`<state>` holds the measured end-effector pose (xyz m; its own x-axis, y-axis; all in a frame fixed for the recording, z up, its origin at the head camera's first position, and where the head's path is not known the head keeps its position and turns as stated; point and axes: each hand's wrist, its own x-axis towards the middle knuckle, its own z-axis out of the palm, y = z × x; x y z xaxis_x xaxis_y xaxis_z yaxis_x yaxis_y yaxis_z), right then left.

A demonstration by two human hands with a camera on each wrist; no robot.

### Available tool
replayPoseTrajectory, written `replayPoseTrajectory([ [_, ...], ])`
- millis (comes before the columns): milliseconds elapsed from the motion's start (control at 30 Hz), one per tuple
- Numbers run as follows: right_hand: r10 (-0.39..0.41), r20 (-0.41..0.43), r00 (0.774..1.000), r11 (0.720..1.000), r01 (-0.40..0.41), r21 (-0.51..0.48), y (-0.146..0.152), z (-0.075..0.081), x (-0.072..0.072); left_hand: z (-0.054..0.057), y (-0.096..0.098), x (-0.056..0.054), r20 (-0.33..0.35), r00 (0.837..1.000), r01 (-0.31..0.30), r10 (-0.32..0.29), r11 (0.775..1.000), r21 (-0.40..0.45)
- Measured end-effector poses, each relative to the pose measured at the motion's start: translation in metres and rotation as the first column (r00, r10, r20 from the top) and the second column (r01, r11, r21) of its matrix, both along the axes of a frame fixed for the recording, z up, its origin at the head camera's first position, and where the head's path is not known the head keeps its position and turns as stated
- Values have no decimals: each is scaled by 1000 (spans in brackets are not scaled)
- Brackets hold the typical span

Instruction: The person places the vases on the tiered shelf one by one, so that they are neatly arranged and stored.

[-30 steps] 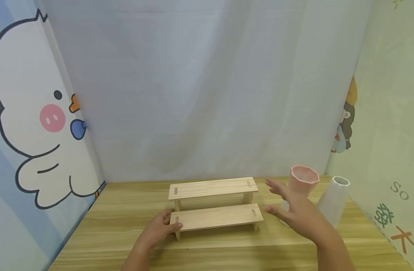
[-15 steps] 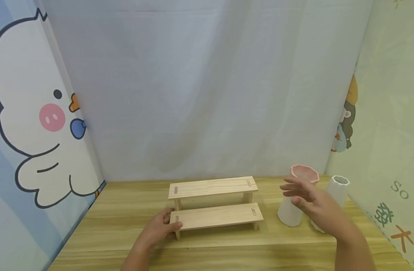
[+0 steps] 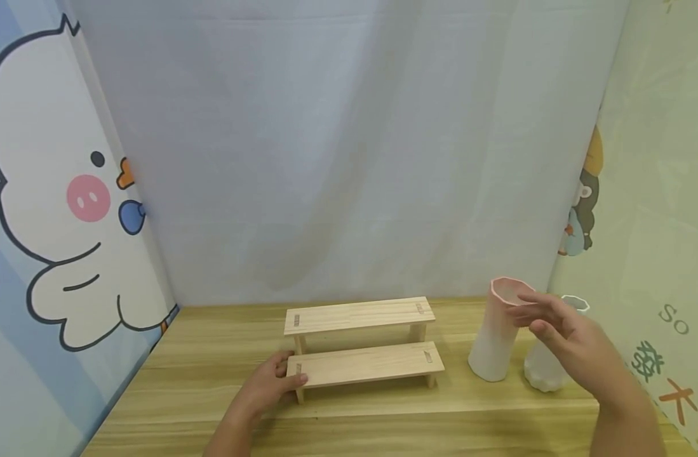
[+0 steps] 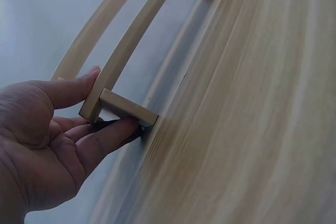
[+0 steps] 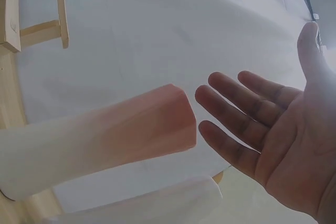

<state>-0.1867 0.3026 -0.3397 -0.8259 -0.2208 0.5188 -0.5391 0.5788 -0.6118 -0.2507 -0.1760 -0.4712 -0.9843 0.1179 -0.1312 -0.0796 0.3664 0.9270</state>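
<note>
My left hand [image 3: 265, 386] grips the left end of a two-tier wooden stand [image 3: 364, 366]. In the left wrist view, the thumb presses on the shelf's end while the fingers [image 4: 107, 141] lie under it against the leg. My right hand [image 3: 577, 339] hovers with its fingers [image 5: 231, 111] spread, holding nothing. A pink-topped white vase [image 3: 491, 346] stands upright just left of that hand. Partly hidden behind the same hand is a white vase [image 3: 543, 368] with a scalloped base. The right wrist view shows a gap between the fingertips and the pink rim.
The wood-grain table [image 3: 349, 431] carries the stand near its middle and both vases on the right. A pale cloth backdrop [image 3: 349, 158] hangs behind. Printed side panels stand at left and right, with a white cartoon duck [image 3: 57, 190] on the left one.
My right hand has moved to the right, away from the stand and past the pink-topped vase, which now shows more fully. The left hand and the stand have kept their place.
</note>
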Motion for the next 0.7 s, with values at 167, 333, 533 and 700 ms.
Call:
replayPoseTrajectory([
  [167, -129, -29, 991, 990, 127, -52, 11, 2, 4, 0, 1, 0, -3, 1000, 11, -10, 1000, 24],
  [333, -240, -80, 967, 960, 225, -167, 20, 3, 4, -1, 2, -1, -11, 1000, 15, -15, 999, 42],
  [533, -485, -35, 874, 833, 449, -322, 27, 1, 2, -1, 1, 1, -12, 1000, 15, -15, 999, 37],
  [700, -621, 68, 781, 693, 588, -418, 34, -5, -5, -2, -1, 0, 3, 999, 40, -40, 998, 56],
])
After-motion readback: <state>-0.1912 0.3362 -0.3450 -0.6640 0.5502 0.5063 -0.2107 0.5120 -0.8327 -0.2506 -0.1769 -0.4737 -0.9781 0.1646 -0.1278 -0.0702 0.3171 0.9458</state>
